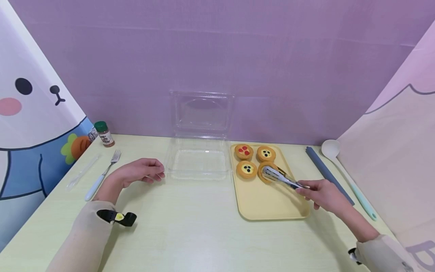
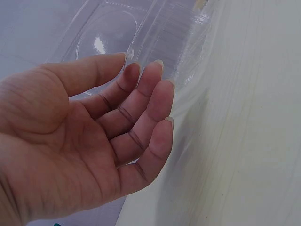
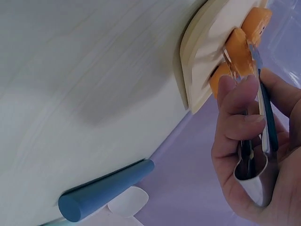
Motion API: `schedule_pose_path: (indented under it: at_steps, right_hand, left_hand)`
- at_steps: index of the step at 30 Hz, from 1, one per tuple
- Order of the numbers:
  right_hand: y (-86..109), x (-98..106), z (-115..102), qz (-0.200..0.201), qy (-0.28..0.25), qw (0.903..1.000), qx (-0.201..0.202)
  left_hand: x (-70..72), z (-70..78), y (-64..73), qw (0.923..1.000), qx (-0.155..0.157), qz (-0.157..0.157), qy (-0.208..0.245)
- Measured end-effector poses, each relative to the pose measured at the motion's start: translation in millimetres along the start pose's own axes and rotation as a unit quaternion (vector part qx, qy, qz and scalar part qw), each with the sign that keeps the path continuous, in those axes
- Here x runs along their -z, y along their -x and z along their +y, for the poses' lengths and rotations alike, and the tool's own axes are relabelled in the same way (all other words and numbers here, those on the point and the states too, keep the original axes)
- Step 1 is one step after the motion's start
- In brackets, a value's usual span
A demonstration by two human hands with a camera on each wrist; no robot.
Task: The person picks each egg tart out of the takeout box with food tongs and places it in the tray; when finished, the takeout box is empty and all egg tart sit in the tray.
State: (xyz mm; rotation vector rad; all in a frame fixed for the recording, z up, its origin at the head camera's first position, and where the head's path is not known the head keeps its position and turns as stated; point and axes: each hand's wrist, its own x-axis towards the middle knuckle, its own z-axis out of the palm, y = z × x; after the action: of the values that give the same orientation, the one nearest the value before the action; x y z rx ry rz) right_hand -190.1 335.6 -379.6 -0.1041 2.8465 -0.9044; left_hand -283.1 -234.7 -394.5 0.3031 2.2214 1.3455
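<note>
My right hand (image 1: 321, 194) grips a pair of metal tongs (image 1: 283, 178) over the yellow tray (image 1: 265, 204). The tongs' ends lie around the front right egg tart (image 1: 263, 177), one arm on each side of it, as the right wrist view also shows. Beside it on the tray sit a tart with red topping (image 1: 244, 152) and two with dark dots, one at the back right (image 1: 266, 154) and one at the front left (image 1: 246, 169). With fingers loosely bent and nothing in them, my left hand (image 1: 141, 172) hovers just left of the clear hinged plastic box (image 1: 200, 158), whose lid stands up.
At the left are a green-capped spice jar (image 1: 104, 134), a fork (image 1: 103, 175) with a light blue handle and a clear plastic utensil (image 1: 82, 172). A dark blue rod (image 1: 327, 174) and a white spoon (image 1: 350, 177) lie right of the tray. The purple backdrop (image 1: 272, 75) rises behind.
</note>
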Motion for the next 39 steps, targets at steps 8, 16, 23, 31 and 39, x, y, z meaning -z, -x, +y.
schedule_pose_path:
  at_steps: [8,16,23,31,39]
  right_hand:
    - [1.2,3.7,-2.7,0.032,0.063,0.9974,0.015]
    - [4.0,9.2,-2.9,0.05,0.081,0.9954,0.008]
    - [5.5,12.6,-0.3,0.057,0.102,0.9931,-0.01]
    - [5.3,15.1,-0.9,0.06,0.108,0.9923,-0.006]
    - [6.3,15.1,-3.5,0.052,0.104,0.9932,0.003]
  left_hand:
    - [-0.4,0.2,0.9,1.0,-0.001,0.001,0.001]
    - [-0.3,-0.7,0.2,1.0,0.0,0.0,0.002]
    - [-0.3,-1.2,0.2,1.0,-0.001,0.002,0.002]
    - [-0.9,-0.1,0.7,1.0,0.0,0.004,0.0]
    - [-1.0,1.7,0.6,1.0,0.003,0.004,-0.002]
